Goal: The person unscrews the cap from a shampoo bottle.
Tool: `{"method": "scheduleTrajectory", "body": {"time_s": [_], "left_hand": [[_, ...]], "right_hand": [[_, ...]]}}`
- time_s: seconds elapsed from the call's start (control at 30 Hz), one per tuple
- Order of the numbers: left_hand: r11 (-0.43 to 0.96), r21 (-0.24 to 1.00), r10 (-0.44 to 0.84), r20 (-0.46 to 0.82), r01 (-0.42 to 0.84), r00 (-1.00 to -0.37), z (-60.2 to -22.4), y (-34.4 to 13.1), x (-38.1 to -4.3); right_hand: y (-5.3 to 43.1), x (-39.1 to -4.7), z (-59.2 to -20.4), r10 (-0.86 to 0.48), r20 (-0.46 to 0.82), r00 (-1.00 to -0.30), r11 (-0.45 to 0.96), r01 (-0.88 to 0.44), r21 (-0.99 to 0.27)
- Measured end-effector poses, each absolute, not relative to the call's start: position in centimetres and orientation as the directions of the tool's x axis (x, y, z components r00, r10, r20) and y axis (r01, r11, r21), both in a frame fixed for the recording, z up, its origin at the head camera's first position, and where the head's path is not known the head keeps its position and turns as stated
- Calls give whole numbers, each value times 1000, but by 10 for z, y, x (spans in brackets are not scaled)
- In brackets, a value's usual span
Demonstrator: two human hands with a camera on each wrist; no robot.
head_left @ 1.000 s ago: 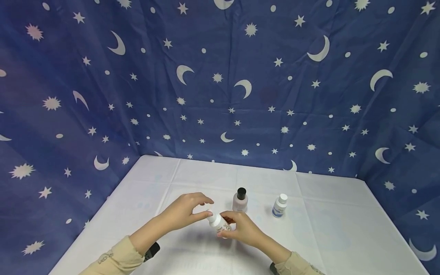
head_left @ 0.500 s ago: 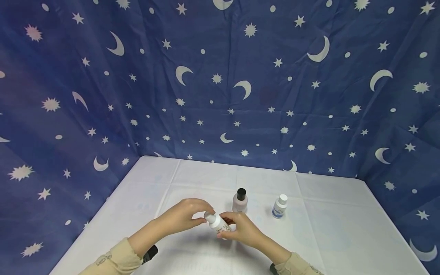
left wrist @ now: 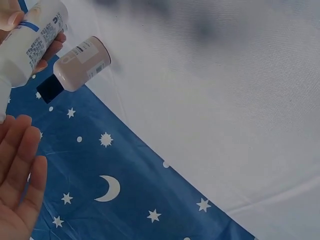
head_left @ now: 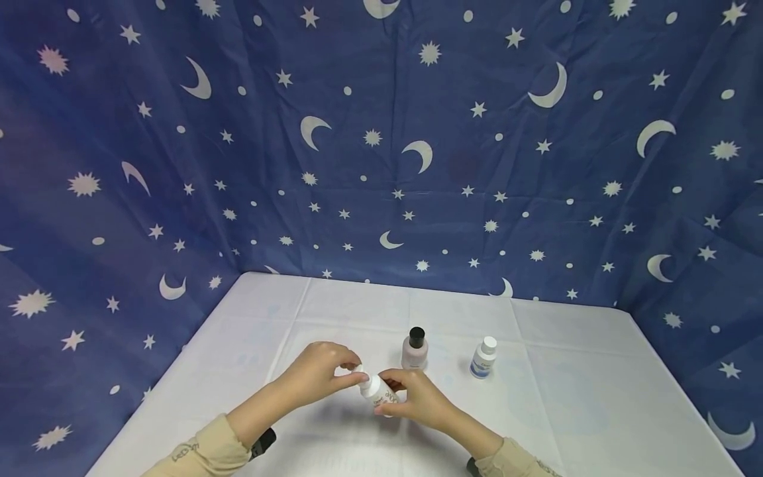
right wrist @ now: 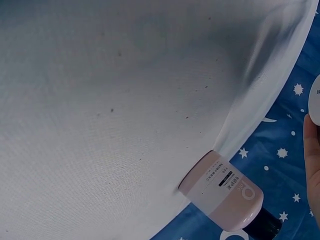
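A white bottle (head_left: 381, 392) with printed lettering is tilted above the table, its white cap (head_left: 359, 370) toward the upper left. My right hand (head_left: 422, 399) grips the bottle's body between thumb and fingers. At the cap, my left hand (head_left: 322, 376) pinches with thumb and index finger. The left wrist view shows the white bottle (left wrist: 36, 42) up close, the left hand's other fingers extended below it. Only an edge of the white bottle (right wrist: 315, 102) and part of the right hand (right wrist: 312, 165) appear in the right wrist view.
Just behind the hands stands a pinkish bottle (head_left: 414, 352) with a black cap. Farther right is a small white bottle (head_left: 483, 358) with a blue-marked label. A white cloth covers the table (head_left: 554, 384); a blue star-and-moon curtain (head_left: 381, 165) surrounds its back and sides.
My left thumb and index finger have opened and closed again around the cap, shifting their hold. The right hand keeps its grip on the bottle, and the view has tilted slightly.
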State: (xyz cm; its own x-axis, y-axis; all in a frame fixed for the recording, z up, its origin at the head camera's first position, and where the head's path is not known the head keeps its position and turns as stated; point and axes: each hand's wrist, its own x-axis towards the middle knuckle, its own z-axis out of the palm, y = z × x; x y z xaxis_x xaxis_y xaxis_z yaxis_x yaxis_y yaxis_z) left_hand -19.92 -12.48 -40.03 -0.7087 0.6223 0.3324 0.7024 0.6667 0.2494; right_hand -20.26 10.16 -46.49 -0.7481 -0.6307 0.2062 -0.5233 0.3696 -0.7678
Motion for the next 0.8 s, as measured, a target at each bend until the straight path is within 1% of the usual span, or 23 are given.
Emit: {"method": "scheduleTrajectory", "body": {"time_s": [0.27,0.4,0.53,0.63,0.8], "left_hand": [[700,199,604,347,686,-717,-401,-125,-201],[704,211,594,348,678,-725,-402,-125,-199],[668,230,624,345,708,-701,-401,-126,-197],[618,277,656,333,735,-677,-400,-128,-196],[550,382,665,336,742,-667,-401,-130,-195]], "right_hand": [[100,-203,-466,-629,201,-751,377,-521,-766],[99,-203,-466,-632,199,-749,376,-520,-767],[100,-203,-467,-633,203,-747,370,-522,-769],[100,-203,-467,-634,205,-746,364,-521,-772],[100,-203,-468,-635,204,-745,355,-517,-779]]}}
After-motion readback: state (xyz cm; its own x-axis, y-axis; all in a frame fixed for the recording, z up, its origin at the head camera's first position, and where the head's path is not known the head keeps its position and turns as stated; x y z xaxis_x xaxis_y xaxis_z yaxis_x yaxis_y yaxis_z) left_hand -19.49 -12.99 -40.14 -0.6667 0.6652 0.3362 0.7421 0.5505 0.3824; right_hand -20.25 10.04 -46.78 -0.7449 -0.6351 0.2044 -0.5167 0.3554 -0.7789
